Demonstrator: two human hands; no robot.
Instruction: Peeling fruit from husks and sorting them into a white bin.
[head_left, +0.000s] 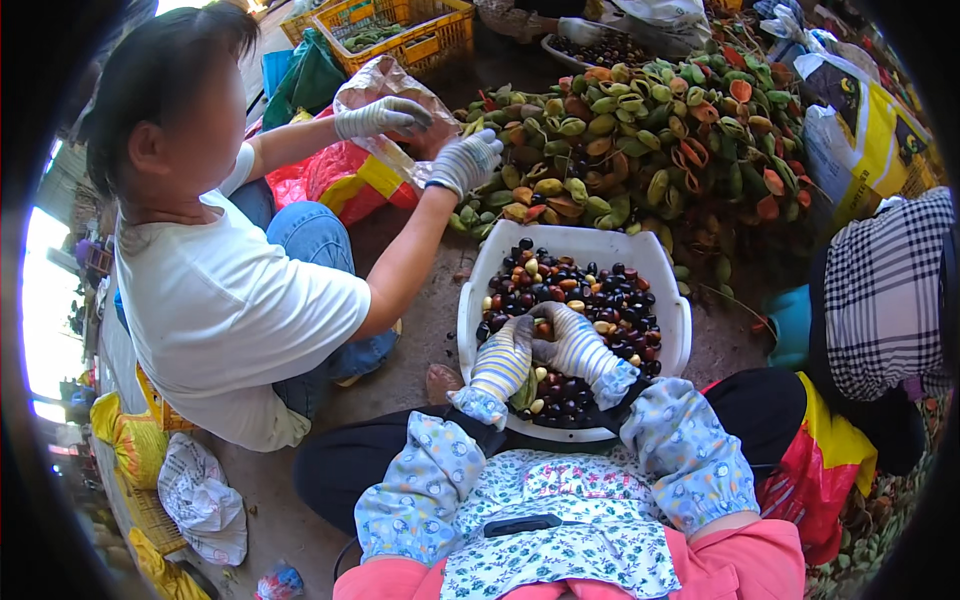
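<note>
My left hand (504, 361) and my right hand (576, 346), both in striped knit gloves with dark fingertips, meet over a white plastic basin (681, 330). The basin holds many glossy seeds (626, 300), mostly black and dark brown, a few pale cream. A green pod husk (526, 391) shows beneath my left palm, held by its curled fingers. Between the two hands' fingertips is a small brownish piece (543, 327), mostly covered by the gloves. My right fingers bend around it, but their grip is partly hidden.
A big heap of green and reddish pods (600, 150) lies beyond the basin. At the left a co-worker (240, 300) crouches with gloved hands near a plastic bag (390, 82). Another person in a checked head covering (885, 292) sits close at right, beside a turquoise object (789, 327). Yellow crates (420, 52) stand behind.
</note>
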